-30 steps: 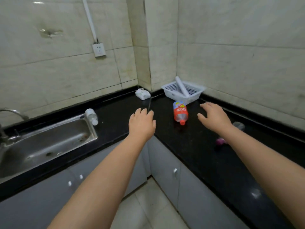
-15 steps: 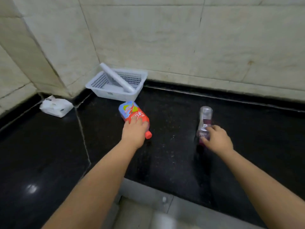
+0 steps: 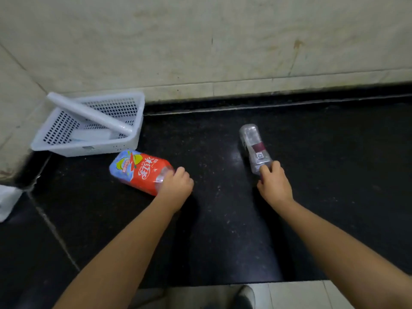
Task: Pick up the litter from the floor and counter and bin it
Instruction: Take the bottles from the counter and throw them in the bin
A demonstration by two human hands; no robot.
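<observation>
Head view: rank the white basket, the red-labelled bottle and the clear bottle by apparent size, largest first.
1. white basket, clearly the largest.
2. red-labelled bottle, in the left hand.
3. clear bottle, slimmer, in the right hand.
Hands hide both bottle necks, so lengths are partly unsure.

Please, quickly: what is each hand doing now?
Left hand: closed on the red-label bottle.
Right hand: closed on the clear bottle.
</observation>
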